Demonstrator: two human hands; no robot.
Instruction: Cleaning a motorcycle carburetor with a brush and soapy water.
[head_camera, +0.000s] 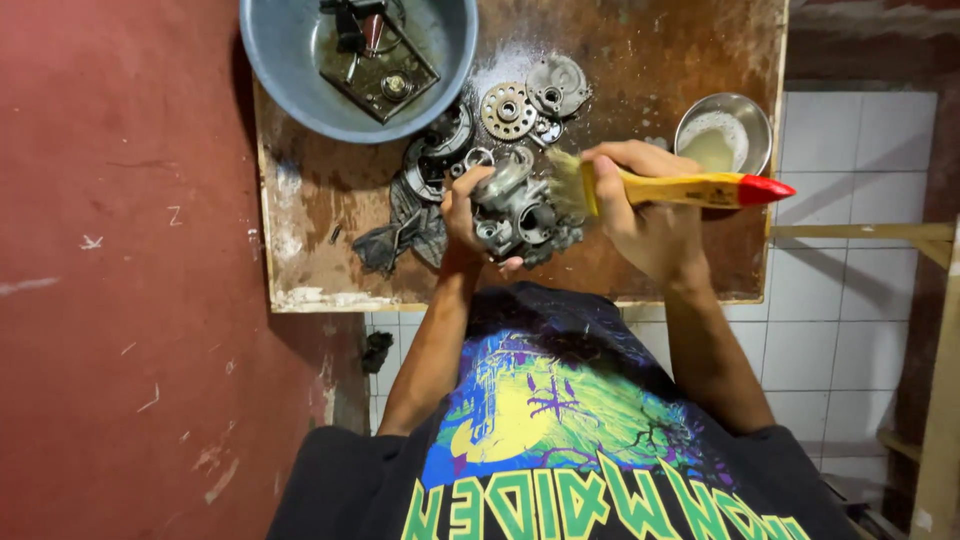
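Right hand (640, 205) tilts paintbrush (665, 188) onto held carburetor (515, 210).

Both bare forearms reach forward, close together. The left hand (472, 215) has curled fingers in a closed grip; the right hand (640, 205) is a fist.

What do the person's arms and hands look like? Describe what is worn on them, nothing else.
Both arms are bare from the short black T-shirt sleeves down. The left hand and the right hand wear no gloves. No rings, watch or bracelets show. The T-shirt is black with a blue, purple and green print.
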